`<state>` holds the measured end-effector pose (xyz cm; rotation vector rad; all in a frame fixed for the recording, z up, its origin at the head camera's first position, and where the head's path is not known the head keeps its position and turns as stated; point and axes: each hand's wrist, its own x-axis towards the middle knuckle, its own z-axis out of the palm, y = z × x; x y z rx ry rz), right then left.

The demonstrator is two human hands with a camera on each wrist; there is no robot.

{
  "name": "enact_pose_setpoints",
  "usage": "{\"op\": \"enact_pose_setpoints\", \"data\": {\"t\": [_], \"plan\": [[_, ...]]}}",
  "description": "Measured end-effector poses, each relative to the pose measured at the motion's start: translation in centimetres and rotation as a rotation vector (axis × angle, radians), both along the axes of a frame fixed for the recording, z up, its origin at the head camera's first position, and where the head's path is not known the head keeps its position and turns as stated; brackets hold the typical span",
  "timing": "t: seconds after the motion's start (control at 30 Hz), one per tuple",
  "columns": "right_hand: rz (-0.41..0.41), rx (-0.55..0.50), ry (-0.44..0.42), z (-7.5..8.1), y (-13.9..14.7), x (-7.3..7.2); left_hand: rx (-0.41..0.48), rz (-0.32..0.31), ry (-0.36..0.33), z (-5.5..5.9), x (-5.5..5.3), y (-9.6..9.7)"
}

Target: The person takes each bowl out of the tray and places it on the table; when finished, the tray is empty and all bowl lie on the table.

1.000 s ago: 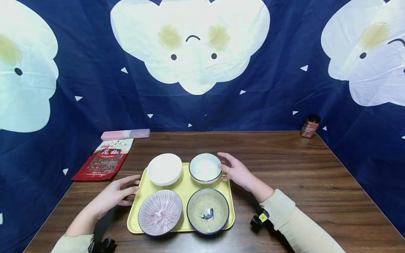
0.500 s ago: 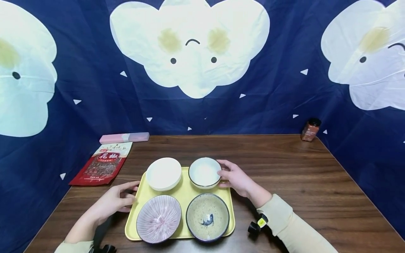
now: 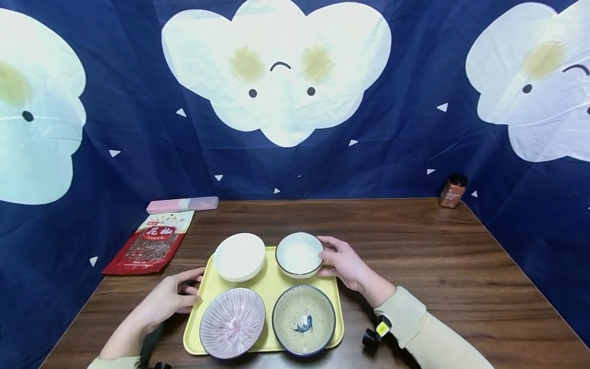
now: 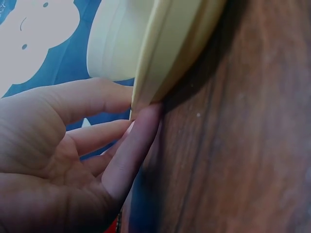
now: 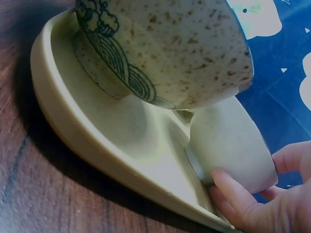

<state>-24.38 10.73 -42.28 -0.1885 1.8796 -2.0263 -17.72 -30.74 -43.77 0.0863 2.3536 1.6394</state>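
Note:
A yellow tray [image 3: 269, 307] on the wooden table carries several bowls. My left hand [image 3: 168, 301] pinches its left rim; the left wrist view shows the thumb and fingers [image 4: 141, 141] meeting at that edge. At the tray's back right is a small white bowl with a dark rim [image 3: 299, 254]. My right hand [image 3: 346, 265] holds this bowl by its right side, fingers [image 5: 233, 191] curved against the outer wall. A plain white bowl [image 3: 239, 257] stands back left. In front are a purple-striped bowl [image 3: 232, 323] and a speckled bowl with a blue fish [image 3: 304, 322].
A red and white spice packet [image 3: 152, 246] lies left of the tray, below a pink case [image 3: 182, 205] at the table's back edge. A black-lidded spice jar [image 3: 453, 191] stands at the far right corner. Blue cloth with white clouds [image 3: 276, 72] hangs behind.
My left hand has come in from beside the tray to take its left rim. The right fingers have drawn in around the small bowl. The head view has tilted up slightly.

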Motion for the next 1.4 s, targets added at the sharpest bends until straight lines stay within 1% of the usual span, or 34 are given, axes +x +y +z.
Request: {"op": "enact_pose_setpoints", "data": {"t": [0.17, 0.37, 0.47, 0.57, 0.73, 0.93, 1.13, 1.23, 1.4], "plan": [[-0.001, -0.008, 0.014, 0.0, 0.0, 0.2, 0.002, 0.017, -0.012, -0.1, 0.1, 0.0], [-0.022, -0.046, 0.028, 0.4, 0.5, 0.5, 0.008, 0.023, -0.013, -0.1, 0.0, 0.0], [-0.032, -0.056, 0.034, 0.7, 1.1, 0.8, 0.011, 0.023, -0.020, -0.2, 0.1, 0.0], [-0.044, -0.055, 0.044, 1.1, 1.8, 1.1, 0.014, 0.008, -0.017, -0.2, 0.1, -0.2], [-0.086, -0.062, 0.046, 1.6, 3.4, 1.7, 0.029, -0.017, -0.011, -0.2, 0.1, -0.4], [-0.126, -0.078, 0.047, 1.8, 5.8, 2.2, 0.033, -0.021, -0.017, -0.1, 0.0, -0.3], [-0.170, -0.068, 0.052, 2.1, 8.5, 2.6, 0.032, -0.027, -0.021, 0.1, 0.0, -0.1], [-0.198, -0.059, 0.049, 2.0, 9.8, 2.8, 0.031, -0.028, -0.018, 0.1, 0.1, -0.1], [-0.217, -0.051, 0.039, 1.4, 11.3, 3.2, 0.034, -0.022, -0.025, 0.2, 0.2, -0.1]]}}
